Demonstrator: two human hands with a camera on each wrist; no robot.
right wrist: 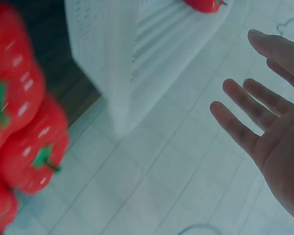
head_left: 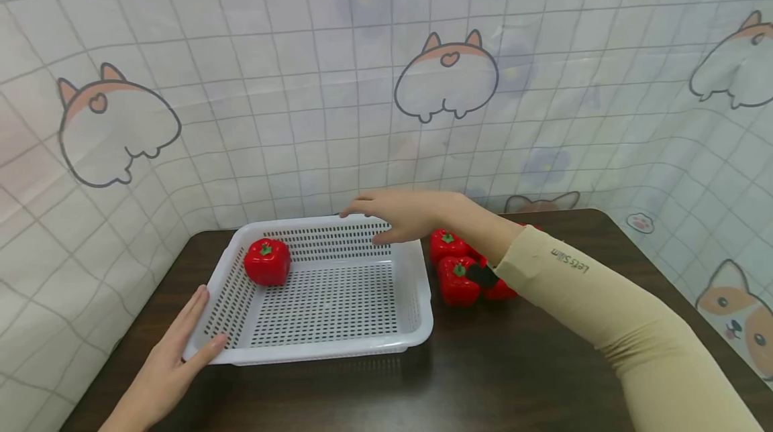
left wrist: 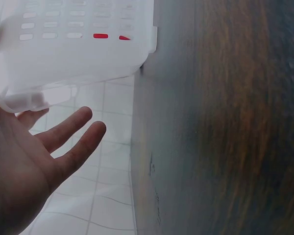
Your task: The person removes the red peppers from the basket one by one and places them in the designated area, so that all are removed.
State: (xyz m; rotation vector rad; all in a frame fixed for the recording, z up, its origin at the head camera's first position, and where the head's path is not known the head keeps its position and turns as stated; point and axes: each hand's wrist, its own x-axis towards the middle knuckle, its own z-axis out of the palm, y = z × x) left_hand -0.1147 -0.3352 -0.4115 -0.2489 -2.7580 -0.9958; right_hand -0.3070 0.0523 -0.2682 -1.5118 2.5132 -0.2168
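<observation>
A white perforated plastic basket [head_left: 326,350] stands on the dark wooden table, with one red bell pepper [head_left: 267,261] in its back left corner. My left hand [head_left: 172,358] rests at the basket's left front corner, fingers spread along the outside of the rim; the left wrist view shows the palm [left wrist: 19,166] beside the wall. Above the basket's back right part hovers my right hand [head_left: 404,214], holding nothing, its fingers [right wrist: 240,127] apart. To the right of the basket several red bell peppers [head_left: 457,284] with green stems lie close together, partly hidden behind my right forearm.
The dark wooden table [head_left: 483,378] runs along the front and right of the basket. A white checked cloth [head_left: 290,96] with cartoon animals hangs behind and at both sides. A small black object [head_left: 482,276] sits at my right wrist, in front of the peppers.
</observation>
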